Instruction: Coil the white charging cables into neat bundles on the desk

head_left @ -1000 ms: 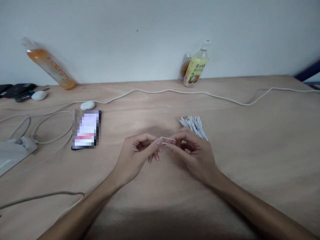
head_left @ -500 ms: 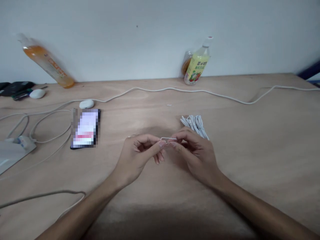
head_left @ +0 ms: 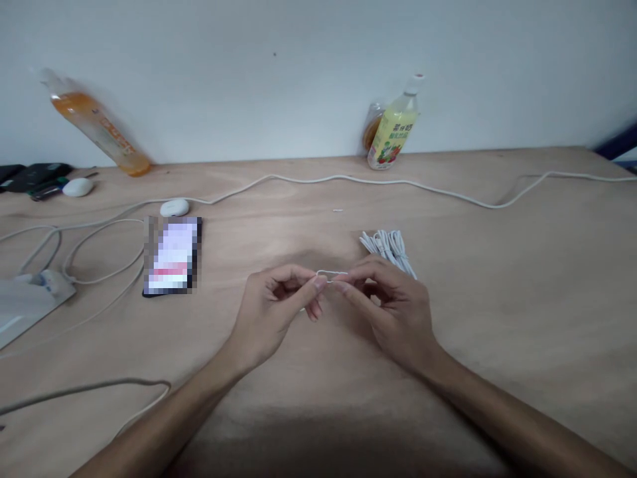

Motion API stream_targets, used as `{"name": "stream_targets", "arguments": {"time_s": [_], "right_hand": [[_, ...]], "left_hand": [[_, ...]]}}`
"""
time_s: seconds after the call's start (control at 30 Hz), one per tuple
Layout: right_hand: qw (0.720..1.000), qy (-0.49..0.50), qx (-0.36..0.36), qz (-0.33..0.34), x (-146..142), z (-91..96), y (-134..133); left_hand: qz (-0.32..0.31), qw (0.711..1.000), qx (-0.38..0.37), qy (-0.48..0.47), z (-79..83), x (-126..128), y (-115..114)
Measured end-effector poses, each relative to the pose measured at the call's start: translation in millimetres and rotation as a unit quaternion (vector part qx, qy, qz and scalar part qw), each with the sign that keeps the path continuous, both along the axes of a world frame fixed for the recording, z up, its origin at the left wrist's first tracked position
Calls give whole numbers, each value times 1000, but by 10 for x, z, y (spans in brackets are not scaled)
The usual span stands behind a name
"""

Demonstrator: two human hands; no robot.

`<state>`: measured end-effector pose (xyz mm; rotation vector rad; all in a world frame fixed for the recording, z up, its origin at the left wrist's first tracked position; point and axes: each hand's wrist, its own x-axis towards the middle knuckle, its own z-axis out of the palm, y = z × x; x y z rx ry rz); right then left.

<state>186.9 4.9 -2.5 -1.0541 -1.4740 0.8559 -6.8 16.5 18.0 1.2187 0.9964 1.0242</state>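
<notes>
Between my fingertips, a little above the table, a thin white wire (head_left: 332,272) forms a narrow loop. My left hand (head_left: 276,302) pinches one end of it between thumb and index finger. On the other side my right hand (head_left: 393,302) grips the wire the same way, thumb against index finger. Just behind my right hand lies a bundle of white cables (head_left: 391,245), partly covered by that hand. A tiny white scrap (head_left: 338,210) rests on the table beyond both hands.
To the left lie a phone (head_left: 174,255), a white case (head_left: 174,208) and looped cables (head_left: 102,282). A long white cable (head_left: 365,178) crosses the table (head_left: 522,292). An orange drink bottle (head_left: 94,129) and a yellow-labelled bottle (head_left: 395,126) lean at the wall.
My fingertips have drawn slightly apart, and more of the wire loop's lower strand shows between them. The view has shifted very slightly; the things on the table stay put.
</notes>
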Motion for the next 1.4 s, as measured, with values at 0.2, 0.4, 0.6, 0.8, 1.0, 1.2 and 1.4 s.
{"name": "stream_targets", "arguments": {"time_s": [0.2, 0.4, 0.6, 0.8, 1.0, 1.2, 1.4], "right_hand": [[982, -131, 138, 0, 68, -50, 5], [943, -211, 257, -13, 100, -94, 7], [908, -250, 336, -10, 115, -126, 55], [894, -277, 353, -4, 129, -106, 77], [896, -268, 355, -14, 114, -97, 72], [926, -246, 288, -2, 120, -125, 53], [925, -236, 298, -4, 152, -127, 47]], "left_hand": [[-25, 1000, -18, -3, 2, -1, 10], [-38, 996, -68, -46, 17, 13, -2], [-47, 987, -123, -93, -14, 24, -2], [-55, 975, -171, -131, -19, 31, -8], [-48, 971, -180, -152, -35, 63, -17], [-28, 987, -123, -103, -70, 43, 8], [-28, 990, -107, -90, -52, 47, 6]]}}
